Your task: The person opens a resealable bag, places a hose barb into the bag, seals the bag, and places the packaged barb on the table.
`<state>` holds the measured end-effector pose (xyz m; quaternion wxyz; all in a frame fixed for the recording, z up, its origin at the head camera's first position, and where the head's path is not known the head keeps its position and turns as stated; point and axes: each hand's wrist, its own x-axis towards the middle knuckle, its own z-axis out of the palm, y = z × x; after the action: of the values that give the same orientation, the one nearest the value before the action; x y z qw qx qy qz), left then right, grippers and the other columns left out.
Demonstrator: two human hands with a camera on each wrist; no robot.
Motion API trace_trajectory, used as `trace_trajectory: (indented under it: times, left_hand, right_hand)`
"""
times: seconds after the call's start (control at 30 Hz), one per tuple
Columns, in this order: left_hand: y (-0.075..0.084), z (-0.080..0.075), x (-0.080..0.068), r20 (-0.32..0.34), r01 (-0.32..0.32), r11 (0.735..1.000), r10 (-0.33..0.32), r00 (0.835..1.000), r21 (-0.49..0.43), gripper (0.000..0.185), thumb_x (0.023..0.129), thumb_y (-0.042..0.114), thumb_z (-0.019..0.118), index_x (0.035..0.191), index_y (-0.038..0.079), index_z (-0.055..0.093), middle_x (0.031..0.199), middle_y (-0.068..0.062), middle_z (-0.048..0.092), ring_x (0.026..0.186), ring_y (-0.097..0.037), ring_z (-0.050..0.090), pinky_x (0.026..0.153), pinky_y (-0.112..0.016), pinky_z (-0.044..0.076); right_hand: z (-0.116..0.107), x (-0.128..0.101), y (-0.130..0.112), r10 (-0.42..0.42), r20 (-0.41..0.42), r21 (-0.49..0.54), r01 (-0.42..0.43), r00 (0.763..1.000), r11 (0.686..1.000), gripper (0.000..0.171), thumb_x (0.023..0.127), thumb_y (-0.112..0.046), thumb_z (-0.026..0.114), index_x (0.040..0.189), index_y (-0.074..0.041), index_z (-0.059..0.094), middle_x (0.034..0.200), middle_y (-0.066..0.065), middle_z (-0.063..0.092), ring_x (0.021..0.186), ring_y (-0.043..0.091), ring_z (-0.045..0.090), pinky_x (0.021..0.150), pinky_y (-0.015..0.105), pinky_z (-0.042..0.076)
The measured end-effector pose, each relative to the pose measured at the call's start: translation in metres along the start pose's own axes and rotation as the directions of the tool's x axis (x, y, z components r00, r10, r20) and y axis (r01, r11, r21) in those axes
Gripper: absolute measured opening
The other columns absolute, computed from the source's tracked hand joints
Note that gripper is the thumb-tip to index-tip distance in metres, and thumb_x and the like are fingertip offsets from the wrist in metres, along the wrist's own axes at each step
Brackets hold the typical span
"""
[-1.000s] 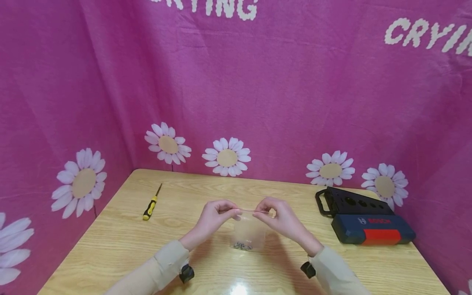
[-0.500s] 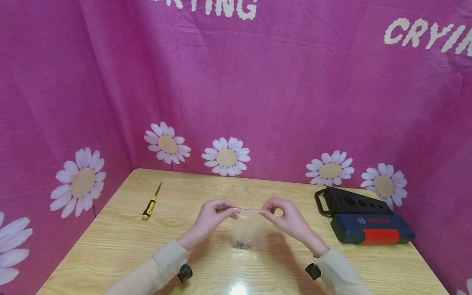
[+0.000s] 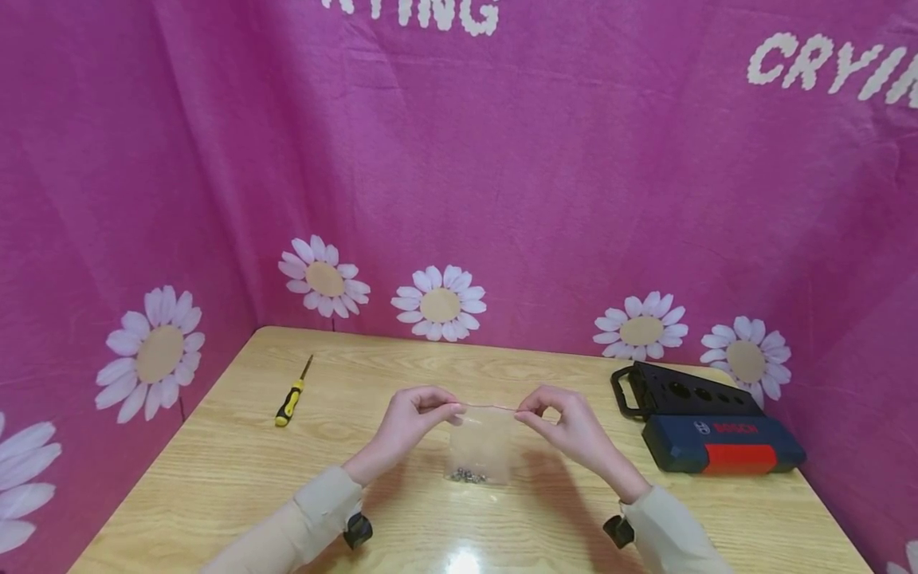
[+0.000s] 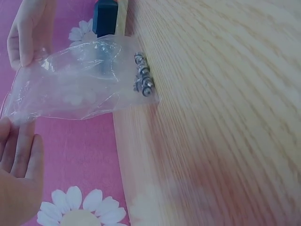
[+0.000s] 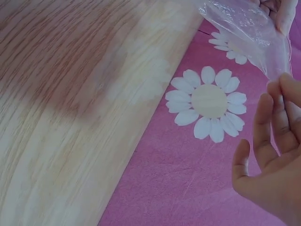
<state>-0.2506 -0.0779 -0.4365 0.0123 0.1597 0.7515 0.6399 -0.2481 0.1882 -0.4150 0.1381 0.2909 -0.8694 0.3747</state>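
A clear plastic zip bag [image 3: 479, 443] with a thin reddish top edge hangs upright between the two hands. Several small metal nuts or similar fasteners [image 4: 143, 75] lie gathered along its bottom, close over the table. My left hand [image 3: 410, 422] pinches the top left corner between thumb and index finger. At the top right corner, my right hand [image 3: 566, 426] pinches the same edge. The edge is stretched nearly straight between them. In the right wrist view the bag's upper part [image 5: 249, 33] shows, with the right hand's other fingers [image 5: 264, 127] loosely bent.
A yellow and black screwdriver [image 3: 290, 402] lies at the left of the wooden table [image 3: 215, 486]. To the right stand a dark blue and red Bosch case [image 3: 724, 445] and a black holder with round holes [image 3: 688, 391]. A pink flowered cloth [image 3: 531, 199] hangs behind the table.
My right hand has slid to the right along the bag's top edge, out to its corner. The left hand keeps its pinch almost in place.
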Motion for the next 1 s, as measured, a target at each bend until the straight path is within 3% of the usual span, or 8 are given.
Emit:
trace_trajectory:
  times: [0.2,0.47,0.6,0.7,0.83,1.0]
  left_hand:
    - [0.001,0.002,0.000,0.001,0.003,1.000,-0.003,1.000,-0.002,0.016,0.091,0.018,0.071,0.100,0.005,0.074,0.098,-0.014,0.077,0.082,-0.013,0.074,0.085,-0.022,0.058]
    - [0.002,0.004,0.000,0.013,-0.022,1.000,0.022,1.000,-0.022,0.017,0.092,0.015,0.070,0.102,0.002,0.073,0.100,-0.017,0.076,0.082,-0.011,0.075,0.083,-0.020,0.058]
    - [0.002,0.004,0.000,0.028,-0.029,0.999,0.030,0.999,-0.028,0.018,0.092,0.016,0.070,0.103,0.002,0.073,0.102,-0.018,0.076,0.083,-0.012,0.075,0.084,-0.021,0.059]
    - [0.003,0.003,-0.001,0.038,-0.040,0.999,0.041,0.998,-0.028,0.019,0.092,0.017,0.070,0.104,0.002,0.072,0.103,-0.019,0.075,0.084,-0.012,0.075,0.084,-0.022,0.059]
    - [0.003,0.003,-0.002,0.043,-0.031,0.999,0.033,0.999,-0.034,0.019,0.092,0.017,0.069,0.103,0.002,0.072,0.102,-0.018,0.075,0.084,-0.012,0.075,0.085,-0.021,0.058]
    - [0.004,0.002,-0.003,0.035,-0.017,1.000,0.018,0.999,-0.020,0.018,0.093,0.018,0.069,0.103,0.004,0.073,0.102,-0.017,0.076,0.085,-0.014,0.075,0.086,-0.021,0.057]
  right_hand:
    - [0.003,-0.003,0.004,0.045,0.027,0.028,-0.046,0.999,0.999,0.003,0.087,-0.018,0.075,0.088,-0.017,0.073,0.084,-0.005,0.071,0.075,-0.001,0.059,0.068,0.023,0.054]
    - [0.019,-0.015,0.013,0.069,0.226,0.090,-0.091,0.972,0.992,0.022,0.091,-0.025,0.072,0.101,-0.006,0.075,0.096,0.004,0.076,0.081,0.000,0.063,0.073,0.027,0.056]
    - [0.023,-0.019,0.015,0.099,0.219,0.096,-0.123,0.971,0.988,0.014,0.091,-0.024,0.072,0.096,-0.012,0.078,0.091,0.001,0.077,0.080,-0.004,0.061,0.072,0.023,0.054]
    - [0.026,-0.022,0.017,0.097,0.224,0.110,-0.124,0.970,0.986,0.015,0.091,-0.023,0.072,0.097,-0.011,0.078,0.090,0.002,0.077,0.080,-0.003,0.062,0.074,0.022,0.055]
    - [0.032,-0.026,0.021,0.096,0.306,0.117,-0.138,0.947,0.984,0.025,0.089,-0.028,0.075,0.102,-0.006,0.074,0.093,0.004,0.075,0.080,-0.001,0.061,0.076,0.021,0.056]
    - [0.042,-0.032,0.021,0.077,0.390,0.123,-0.134,0.917,0.983,0.033,0.084,-0.032,0.078,0.104,-0.007,0.072,0.096,0.006,0.074,0.079,-0.002,0.057,0.070,0.019,0.053]
